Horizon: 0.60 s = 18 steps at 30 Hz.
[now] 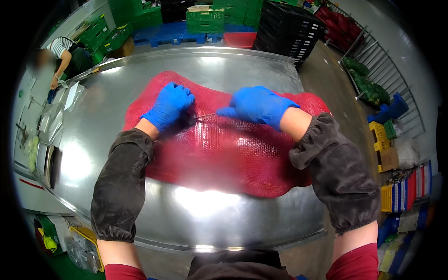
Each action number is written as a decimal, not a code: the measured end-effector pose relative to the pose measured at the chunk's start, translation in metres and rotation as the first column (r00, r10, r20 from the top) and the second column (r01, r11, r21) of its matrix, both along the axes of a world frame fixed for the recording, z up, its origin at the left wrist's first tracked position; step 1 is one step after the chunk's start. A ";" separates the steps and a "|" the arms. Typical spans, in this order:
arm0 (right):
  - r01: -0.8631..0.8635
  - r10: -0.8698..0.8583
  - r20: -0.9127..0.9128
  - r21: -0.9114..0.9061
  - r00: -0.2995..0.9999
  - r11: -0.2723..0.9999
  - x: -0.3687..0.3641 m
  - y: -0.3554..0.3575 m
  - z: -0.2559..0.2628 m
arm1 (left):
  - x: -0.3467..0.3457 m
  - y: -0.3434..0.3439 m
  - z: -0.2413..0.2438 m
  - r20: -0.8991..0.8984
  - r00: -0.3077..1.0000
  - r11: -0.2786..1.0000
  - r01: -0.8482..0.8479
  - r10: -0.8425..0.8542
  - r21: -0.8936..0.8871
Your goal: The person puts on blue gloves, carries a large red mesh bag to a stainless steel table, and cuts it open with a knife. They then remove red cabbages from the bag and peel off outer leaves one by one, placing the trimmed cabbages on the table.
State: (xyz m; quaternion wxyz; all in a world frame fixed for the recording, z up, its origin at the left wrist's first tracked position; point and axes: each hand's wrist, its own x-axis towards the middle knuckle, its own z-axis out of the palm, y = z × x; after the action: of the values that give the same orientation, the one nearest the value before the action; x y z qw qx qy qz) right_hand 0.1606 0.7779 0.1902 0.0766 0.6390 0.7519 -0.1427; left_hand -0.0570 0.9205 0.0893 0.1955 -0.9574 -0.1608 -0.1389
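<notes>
A large red mesh bag (217, 164) lies filled and lumpy across the stainless steel worktable (101, 105) in front of me. What is inside it cannot be made out. My left hand (171, 103), in a blue glove, is curled into a fist on the bag's left part and appears to grip the mesh. My right hand (260, 105), also gloved in blue and blurred, is on the right part with its fingers bent and thumb pointing left. A thin strand (206, 116) runs straight from beneath the left fist to the right thumb, where it seems pinched.
Black crates (288, 31) are stacked beyond the table's far right corner, near a red tub (239, 39). Green crates (204, 21) stand on blue pallets (171, 33) behind. A person (64, 56) bends at the far left. Metal rails (388, 63) line the right-hand aisle.
</notes>
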 end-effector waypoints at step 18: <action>-0.070 0.063 0.064 0.102 0.996 0.992 0.026 -0.006 -0.031 | 0.009 0.008 -0.004 0.366 0.922 0.992 0.108 -0.124 0.064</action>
State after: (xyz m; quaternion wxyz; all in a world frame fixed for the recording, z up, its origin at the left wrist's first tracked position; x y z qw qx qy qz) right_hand 0.1863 0.7721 0.1594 0.0706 0.6207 0.7766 -0.0812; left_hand -0.0476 0.9281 0.0857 0.1733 -0.9177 -0.1347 -0.3312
